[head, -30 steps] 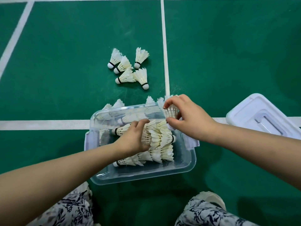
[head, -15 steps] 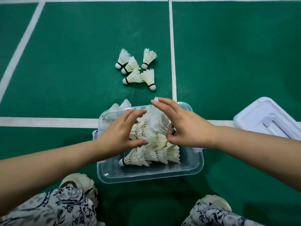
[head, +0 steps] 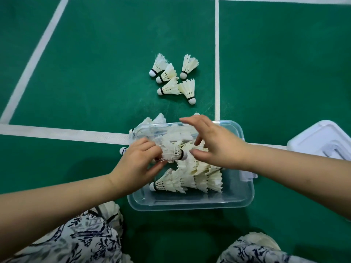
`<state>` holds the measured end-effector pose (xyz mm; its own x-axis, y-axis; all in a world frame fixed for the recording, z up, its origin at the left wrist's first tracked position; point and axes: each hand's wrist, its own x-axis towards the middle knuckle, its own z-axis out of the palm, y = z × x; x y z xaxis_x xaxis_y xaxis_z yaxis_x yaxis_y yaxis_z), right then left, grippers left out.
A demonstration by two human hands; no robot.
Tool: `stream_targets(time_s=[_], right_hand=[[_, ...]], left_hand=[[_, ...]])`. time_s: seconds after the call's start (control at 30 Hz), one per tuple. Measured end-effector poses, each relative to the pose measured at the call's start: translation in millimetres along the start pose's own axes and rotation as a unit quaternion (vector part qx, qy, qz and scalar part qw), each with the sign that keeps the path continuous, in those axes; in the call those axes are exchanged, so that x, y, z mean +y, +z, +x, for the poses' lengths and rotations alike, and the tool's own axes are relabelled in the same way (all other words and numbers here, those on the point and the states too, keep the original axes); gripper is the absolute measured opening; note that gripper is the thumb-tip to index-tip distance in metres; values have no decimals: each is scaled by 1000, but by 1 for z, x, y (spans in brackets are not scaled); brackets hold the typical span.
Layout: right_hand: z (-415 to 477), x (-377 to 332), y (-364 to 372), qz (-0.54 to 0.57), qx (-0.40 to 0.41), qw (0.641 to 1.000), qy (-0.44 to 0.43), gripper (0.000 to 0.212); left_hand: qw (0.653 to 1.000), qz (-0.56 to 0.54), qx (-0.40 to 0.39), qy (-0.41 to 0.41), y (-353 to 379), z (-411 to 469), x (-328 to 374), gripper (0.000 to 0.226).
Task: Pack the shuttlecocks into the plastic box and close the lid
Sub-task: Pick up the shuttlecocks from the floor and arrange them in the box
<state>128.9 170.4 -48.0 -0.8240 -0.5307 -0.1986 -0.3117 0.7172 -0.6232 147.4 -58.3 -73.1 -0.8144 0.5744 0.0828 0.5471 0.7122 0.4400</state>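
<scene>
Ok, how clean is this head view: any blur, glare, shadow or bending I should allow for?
Head view: even, soft light; slight motion blur on the right hand; left hand, gripping a shuttlecock, sharper. The clear box shows pale reflections on its walls, veiling shuttlecocks behind the far wall. Soft shadows darken the floor near the legs. Wide-angle lens makes the court lines splay, and the frame edge cuts off the lid.

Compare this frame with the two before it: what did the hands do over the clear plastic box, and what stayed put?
The left hand went from pressing the pile to pinching one white feather shuttlecock by its skirt. The right hand let go of the shuttlecock it held at the far rim and now hovers open. The clear plastic box, five loose shuttlecocks and white lid stayed put.
</scene>
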Motion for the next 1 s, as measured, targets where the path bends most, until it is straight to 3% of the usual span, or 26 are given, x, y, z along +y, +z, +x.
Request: stream_targets(time_s=[0.2,0.57,0.7,0.87,1.0], right_hand=[[11,1,-12,69,109,991,37,49],[38,26,-35,49,189,978,77,25],[48,40,-39,14,156,982,109,26],[70,64,-46,1,22,979,204,34],[84,76,-43,123,-51,957,257,42]], left_hand=[[998,-1,-17,-53,9,-8,-1,19],[975,-110,-79,-176,44,-1,27,19],[959,-135,-96,-230,52,-4,28,18],[964,-100,-91,-230,45,-5,26,27],[965,-90,-81,-232,28,-1,22,38]])
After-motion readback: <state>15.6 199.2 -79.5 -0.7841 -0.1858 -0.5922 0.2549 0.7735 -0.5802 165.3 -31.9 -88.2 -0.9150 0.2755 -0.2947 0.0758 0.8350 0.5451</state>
